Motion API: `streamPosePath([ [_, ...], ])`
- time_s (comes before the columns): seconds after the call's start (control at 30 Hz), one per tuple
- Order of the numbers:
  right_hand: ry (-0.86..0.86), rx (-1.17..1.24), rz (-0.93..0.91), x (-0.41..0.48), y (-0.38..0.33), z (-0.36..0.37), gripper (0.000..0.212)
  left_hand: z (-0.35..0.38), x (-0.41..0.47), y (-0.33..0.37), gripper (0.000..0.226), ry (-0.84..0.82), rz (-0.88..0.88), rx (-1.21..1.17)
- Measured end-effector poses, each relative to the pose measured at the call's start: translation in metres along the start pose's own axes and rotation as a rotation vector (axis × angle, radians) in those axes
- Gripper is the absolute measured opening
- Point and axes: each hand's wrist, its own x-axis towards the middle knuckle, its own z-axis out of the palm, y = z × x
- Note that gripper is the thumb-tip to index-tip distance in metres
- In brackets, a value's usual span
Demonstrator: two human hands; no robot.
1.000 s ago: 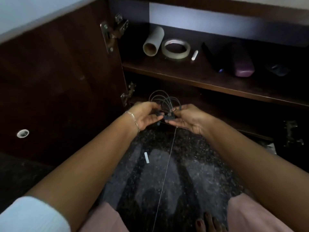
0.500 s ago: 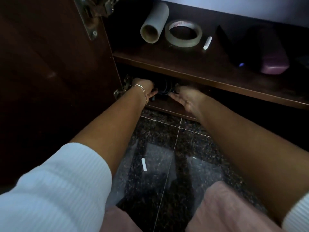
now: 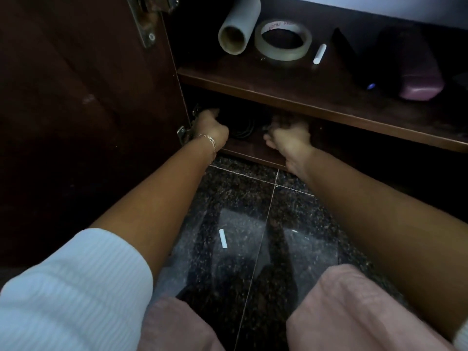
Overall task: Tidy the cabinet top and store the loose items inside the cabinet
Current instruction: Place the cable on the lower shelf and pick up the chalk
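A dark coiled cable [image 3: 243, 129] lies in the cabinet's lower compartment, just above the bottom shelf [image 3: 249, 150]. My left hand [image 3: 210, 127], with a bracelet on its wrist, is curled against the coil's left side and grips it. My right hand [image 3: 288, 138] reaches in on the coil's right side. Its fingertips are lost in the shadow, so I cannot tell whether it holds the cable.
The upper shelf [image 3: 291, 87] carries a cardboard tube [image 3: 239, 24], a tape roll [image 3: 283, 43], a small white stick [image 3: 319, 53], a black object [image 3: 347, 51] and a purple case [image 3: 415, 72]. The open door [image 3: 83, 110] stands to the left. Another white stick [image 3: 222, 238] lies on the dark granite floor.
Both hands carried the coiled cable from in front of the cabinet into the lower compartment. They have since spread apart. My head has moved closer and lower.
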Motion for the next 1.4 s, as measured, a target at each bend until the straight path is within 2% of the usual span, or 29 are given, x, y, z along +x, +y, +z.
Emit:
streamPosePath([
  [0.13, -0.051, -0.349, -0.217, -0.039, 0.038, 0.001, 0.022, -0.011, -0.039, -0.023, 0.034, 0.046, 0.076, 0.141],
  [0.3, -0.468, -0.754, -0.251, -0.117, 0.089, 0.005, 0.021, -0.025, -0.098, -0.084, 0.023, 0.025, -0.021, 0.207],
  [0.4, -0.55, -0.948, -0.31, -0.148, 0.107, 0.009, 0.03, -0.033, -0.121, -0.112, 0.025, -0.086, -0.077, 0.324],
  [0.5, -0.521, -1.063, -0.41, -0.162, 0.115, 0.014, 0.039, -0.048, -0.127, -0.121, 0.026, -0.24, -0.196, 0.292],
  [0.7, -0.467, -1.09, -0.394, -0.153, 0.111, 0.012, 0.019, -0.064, -0.143, -0.115, 0.021, -0.463, -0.226, 0.309],
  [0.87, -0.444, -1.035, -0.355, -0.15, 0.113, -0.002, 0.016, -0.055, -0.156, -0.107, 0.024, -0.501, -0.242, 0.294],
  [1.0, -0.385, -0.902, -0.373, -0.153, 0.098, -0.023, 0.009, -0.042, -0.166, -0.076, 0.033, -0.469, -0.233, 0.15],
  [1.1, -0.3, -0.821, -0.482, -0.155, 0.07, -0.049, 0.011, -0.037, -0.166, -0.039, 0.028, -0.481, -0.118, 0.077],
  [1.27, -0.048, -0.64, -0.728, -0.145, 0.009, -0.089, 0.019, -0.028, -0.159, 0.042, 0.012, -0.536, 0.138, -0.087],
  [1.4, 0.168, -0.669, -0.84, -0.118, -0.039, -0.103, 0.016, -0.013, -0.139, 0.103, 0.01, -0.503, 0.34, -0.068],
])
